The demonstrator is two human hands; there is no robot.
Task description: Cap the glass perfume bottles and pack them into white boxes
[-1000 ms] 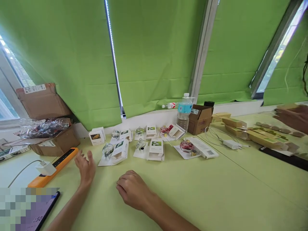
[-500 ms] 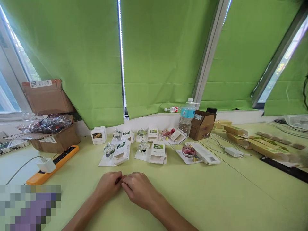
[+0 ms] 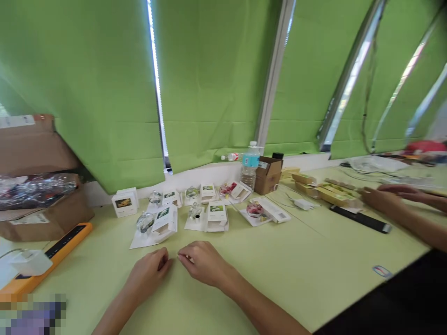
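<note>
- The left hand [image 3: 148,272] is resting on the pale green table [image 3: 286,265], fingers loosely curled, gripping nothing that shows.
- The right hand [image 3: 202,262] is lying knuckles up just beside it, also loosely curled and empty, its fingertips nearly meeting the left's.
- A round glass bottle [image 3: 145,222] is standing just beyond the left hand, beside an opened white carton [image 3: 165,219], untouched.
- More bottles and cartons are sitting in rows behind them.
- An orange power strip [image 3: 59,243] is lying far left.
- Another person's hand [image 3: 380,199] is reaching over tan boxes [image 3: 328,194] at right.
</note>
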